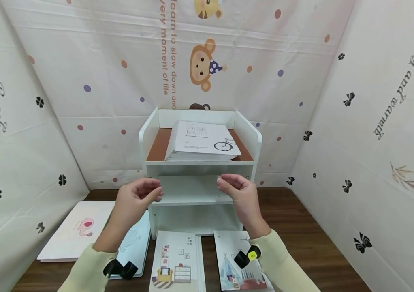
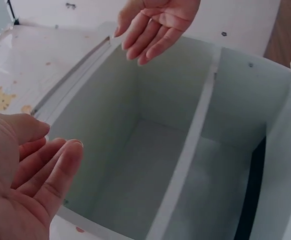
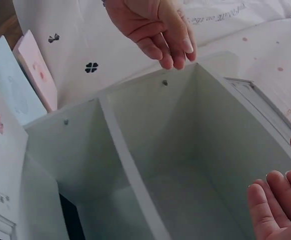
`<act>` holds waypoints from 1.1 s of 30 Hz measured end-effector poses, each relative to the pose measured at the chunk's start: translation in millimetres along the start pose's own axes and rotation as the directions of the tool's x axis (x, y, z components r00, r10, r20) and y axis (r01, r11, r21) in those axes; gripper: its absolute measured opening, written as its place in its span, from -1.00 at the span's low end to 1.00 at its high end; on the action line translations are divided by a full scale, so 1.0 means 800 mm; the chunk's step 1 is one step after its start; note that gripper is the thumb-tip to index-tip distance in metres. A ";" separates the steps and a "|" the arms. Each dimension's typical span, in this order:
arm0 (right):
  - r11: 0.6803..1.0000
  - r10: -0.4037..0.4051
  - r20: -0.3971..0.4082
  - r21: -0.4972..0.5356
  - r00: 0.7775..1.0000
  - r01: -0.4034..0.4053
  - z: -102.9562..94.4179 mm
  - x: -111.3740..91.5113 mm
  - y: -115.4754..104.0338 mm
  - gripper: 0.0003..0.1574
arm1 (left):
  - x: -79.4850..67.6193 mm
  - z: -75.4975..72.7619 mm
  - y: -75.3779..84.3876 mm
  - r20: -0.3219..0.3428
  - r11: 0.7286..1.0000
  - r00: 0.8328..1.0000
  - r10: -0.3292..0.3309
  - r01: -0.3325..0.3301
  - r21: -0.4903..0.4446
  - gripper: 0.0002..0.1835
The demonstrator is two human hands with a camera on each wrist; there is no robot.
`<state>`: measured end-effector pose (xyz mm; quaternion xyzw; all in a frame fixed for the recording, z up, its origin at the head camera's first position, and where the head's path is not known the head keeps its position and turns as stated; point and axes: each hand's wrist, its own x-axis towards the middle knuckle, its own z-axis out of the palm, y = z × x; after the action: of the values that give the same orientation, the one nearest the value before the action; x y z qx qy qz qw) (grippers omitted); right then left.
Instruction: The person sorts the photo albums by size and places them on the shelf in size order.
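Observation:
A white shelf unit (image 1: 192,195) stands in the middle of the head view, with a brown top board and two open compartments below. On its top lies a thick stack of white booklets (image 1: 201,138); the uppermost has a bicycle drawing. My left hand (image 1: 134,205) hovers before the shelf's left side, fingers loosely bent and holding nothing. Opposite it, my right hand (image 1: 244,200) is raised before the right side, also with bent fingers and nothing held. Both wrist views look into the bare compartments between the two hands. Neither hand visibly touches the shelf.
On the dark wooden table (image 1: 283,227), a pink-white book (image 1: 72,231) and a light blue book (image 1: 135,243) lie at left. Two illustrated books, one with furniture (image 1: 174,259) and one with a tent (image 1: 229,247), lie in front. Printed cloth walls (image 1: 112,97) surround three sides.

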<state>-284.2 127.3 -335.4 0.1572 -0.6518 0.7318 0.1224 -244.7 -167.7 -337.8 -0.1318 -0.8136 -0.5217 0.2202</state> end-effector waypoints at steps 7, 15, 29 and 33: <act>0.999 0.049 0.053 0.006 0.997 -0.049 0.006 -0.010 0.019 -0.53 | -0.019 0.006 -0.009 0.044 1.000 0.999 0.004 -0.004 -0.010 -0.76; 0.998 0.056 0.079 0.011 0.995 -0.057 0.013 -0.019 0.033 -0.55 | -0.035 0.012 -0.018 0.069 1.000 0.998 -0.009 0.009 -0.008 -0.69; 0.989 0.148 0.130 -0.012 0.980 -0.148 0.028 -0.039 0.050 -0.51 | -0.059 0.017 -0.033 0.094 0.998 0.994 -0.059 0.059 0.010 -0.76; 0.988 0.153 0.155 0.004 0.976 -0.156 0.032 -0.045 0.058 -0.50 | -0.068 0.018 -0.036 0.089 0.997 0.993 -0.073 0.072 0.015 -0.77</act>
<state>-267.3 97.6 -389.0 0.1633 -0.6635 0.7300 0.0129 -213.7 -165.7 -392.7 -0.1239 -0.8301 -0.5180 0.1654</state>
